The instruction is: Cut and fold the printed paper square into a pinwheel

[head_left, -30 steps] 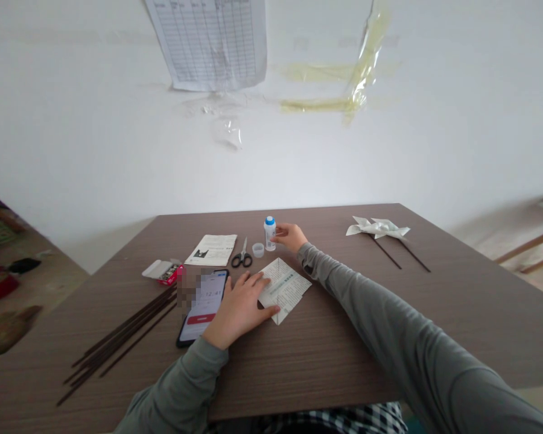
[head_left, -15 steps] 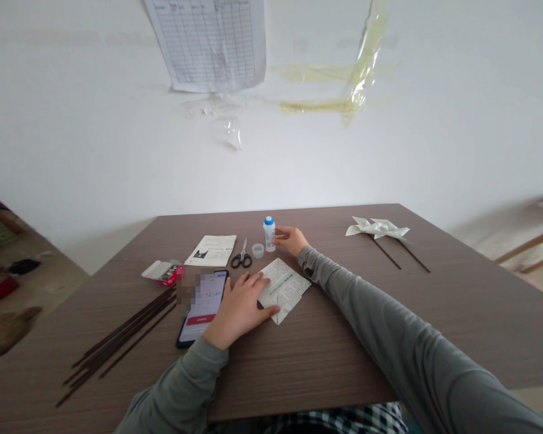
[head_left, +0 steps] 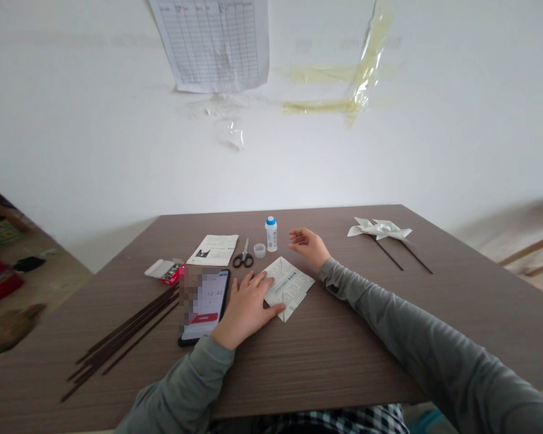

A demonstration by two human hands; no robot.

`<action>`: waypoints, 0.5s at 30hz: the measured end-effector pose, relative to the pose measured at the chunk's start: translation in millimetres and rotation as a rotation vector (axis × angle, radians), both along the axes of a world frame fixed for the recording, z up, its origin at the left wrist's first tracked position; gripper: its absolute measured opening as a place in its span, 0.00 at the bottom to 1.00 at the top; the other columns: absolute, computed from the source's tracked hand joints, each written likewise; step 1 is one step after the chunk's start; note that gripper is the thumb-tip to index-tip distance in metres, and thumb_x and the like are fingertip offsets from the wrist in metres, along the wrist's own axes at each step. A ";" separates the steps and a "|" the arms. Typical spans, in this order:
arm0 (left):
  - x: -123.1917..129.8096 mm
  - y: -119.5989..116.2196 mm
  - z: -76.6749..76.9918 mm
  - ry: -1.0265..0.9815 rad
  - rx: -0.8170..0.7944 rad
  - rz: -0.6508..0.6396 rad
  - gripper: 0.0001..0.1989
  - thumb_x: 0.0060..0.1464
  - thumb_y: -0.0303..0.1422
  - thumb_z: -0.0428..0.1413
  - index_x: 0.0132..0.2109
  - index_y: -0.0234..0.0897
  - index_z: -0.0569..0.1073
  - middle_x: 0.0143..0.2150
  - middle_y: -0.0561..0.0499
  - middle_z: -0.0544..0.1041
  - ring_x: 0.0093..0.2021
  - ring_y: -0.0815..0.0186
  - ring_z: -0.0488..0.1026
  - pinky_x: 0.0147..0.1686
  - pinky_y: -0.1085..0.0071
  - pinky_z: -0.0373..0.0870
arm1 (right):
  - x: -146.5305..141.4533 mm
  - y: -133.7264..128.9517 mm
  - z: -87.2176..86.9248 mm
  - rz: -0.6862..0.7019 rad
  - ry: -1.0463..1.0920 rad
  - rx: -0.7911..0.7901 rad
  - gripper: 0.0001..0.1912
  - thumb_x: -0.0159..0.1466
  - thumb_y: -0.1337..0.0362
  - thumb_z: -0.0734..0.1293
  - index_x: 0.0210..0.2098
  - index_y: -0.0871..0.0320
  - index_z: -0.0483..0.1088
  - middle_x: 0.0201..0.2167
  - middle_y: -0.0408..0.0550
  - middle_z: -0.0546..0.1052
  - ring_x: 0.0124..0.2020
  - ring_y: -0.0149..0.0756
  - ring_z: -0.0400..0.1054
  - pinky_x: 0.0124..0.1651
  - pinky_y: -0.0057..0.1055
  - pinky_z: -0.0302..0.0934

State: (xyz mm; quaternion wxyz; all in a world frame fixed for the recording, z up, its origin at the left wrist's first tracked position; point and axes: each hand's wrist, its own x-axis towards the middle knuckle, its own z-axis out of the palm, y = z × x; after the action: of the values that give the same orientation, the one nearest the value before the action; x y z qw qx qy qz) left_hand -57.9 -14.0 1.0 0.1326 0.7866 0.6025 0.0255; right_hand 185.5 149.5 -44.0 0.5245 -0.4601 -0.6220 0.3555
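My left hand (head_left: 248, 304) rests with spread fingers on the left side of a folded square of printed paper (head_left: 289, 288), which lies cornerwise on the table. Beyond the paper, my right hand (head_left: 310, 246) is raised a little, holding nothing, its fingers loosely curved and apart. Left of that hand, and not touching it, a white glue bottle (head_left: 271, 235) with a blue top stands upright. A small clear cap (head_left: 259, 250) sits beside the bottle. Scissors (head_left: 243, 256) with black handles lie just left of the cap.
More printed paper (head_left: 212, 250) lies behind a phone (head_left: 206, 307) showing a timer. Dark thin sticks (head_left: 122, 334) and an open red-and-white box (head_left: 166, 271) are at the left. Two paper pinwheels (head_left: 380, 229) on sticks lie at the right. A wall (head_left: 262, 175) bounds the table's far edge.
My right hand has let go of the glue bottle and moved right, away from it. The bottle stays standing. My left hand remains on the folded paper.
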 end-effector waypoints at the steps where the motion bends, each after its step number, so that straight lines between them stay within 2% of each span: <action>1: 1.7 -0.5 -1.8 -0.007 0.007 0.000 0.37 0.80 0.50 0.69 0.87 0.46 0.81 0.95 0.35 0.71 0.97 0.26 0.62 0.95 0.20 0.56 | 6.3 -7.8 -0.7 0.049 -0.043 0.048 0.16 0.61 0.68 0.88 0.48 0.52 0.90 0.45 0.48 0.94 0.48 0.45 0.91 0.65 0.48 0.87; 4: 8.2 -2.5 -7.3 -0.026 0.022 0.002 0.36 0.81 0.49 0.68 0.88 0.45 0.80 0.96 0.35 0.70 0.98 0.27 0.61 0.95 0.22 0.57 | 26.2 -31.6 -3.3 0.209 -0.213 0.171 0.10 0.67 0.63 0.87 0.48 0.51 0.92 0.46 0.49 0.95 0.49 0.48 0.92 0.67 0.49 0.86; 7: 15.7 -4.2 -12.0 -0.033 0.028 0.009 0.36 0.82 0.49 0.67 0.88 0.43 0.79 0.96 0.34 0.69 0.98 0.27 0.60 0.96 0.21 0.56 | 43.2 -53.4 -7.6 0.354 -0.375 0.262 0.06 0.75 0.59 0.85 0.50 0.51 0.93 0.46 0.50 0.95 0.47 0.49 0.92 0.61 0.46 0.86; 10: 20.9 -4.0 -17.3 -0.029 0.043 0.015 0.35 0.83 0.48 0.68 0.88 0.42 0.80 0.96 0.33 0.70 0.98 0.26 0.60 0.95 0.18 0.55 | 53.2 -70.6 -12.8 0.439 -0.563 0.370 0.04 0.80 0.61 0.82 0.51 0.52 0.93 0.43 0.50 0.94 0.45 0.47 0.91 0.60 0.42 0.84; 12: 22.1 -2.7 -21.0 -0.027 0.062 0.015 0.34 0.83 0.47 0.68 0.87 0.43 0.81 0.95 0.34 0.71 0.97 0.26 0.61 0.94 0.16 0.55 | 55.8 -79.8 -15.1 0.476 -0.698 0.438 0.04 0.81 0.63 0.81 0.52 0.54 0.93 0.43 0.52 0.94 0.47 0.48 0.91 0.62 0.44 0.81; 15: 21.8 -0.5 -24.8 -0.038 0.096 0.011 0.31 0.83 0.46 0.68 0.85 0.45 0.83 0.93 0.35 0.75 0.96 0.26 0.64 0.93 0.14 0.57 | 55.5 -90.9 -15.1 0.484 -0.807 0.486 0.05 0.81 0.58 0.83 0.52 0.51 0.94 0.46 0.53 0.95 0.50 0.50 0.90 0.62 0.45 0.78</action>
State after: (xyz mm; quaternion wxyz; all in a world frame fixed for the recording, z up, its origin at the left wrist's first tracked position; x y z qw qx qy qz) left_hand -36.1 -14.5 -23.8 0.1060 0.7882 0.6022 0.0700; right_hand 241.0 58.6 -59.1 0.2378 -0.2687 -0.9273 0.1068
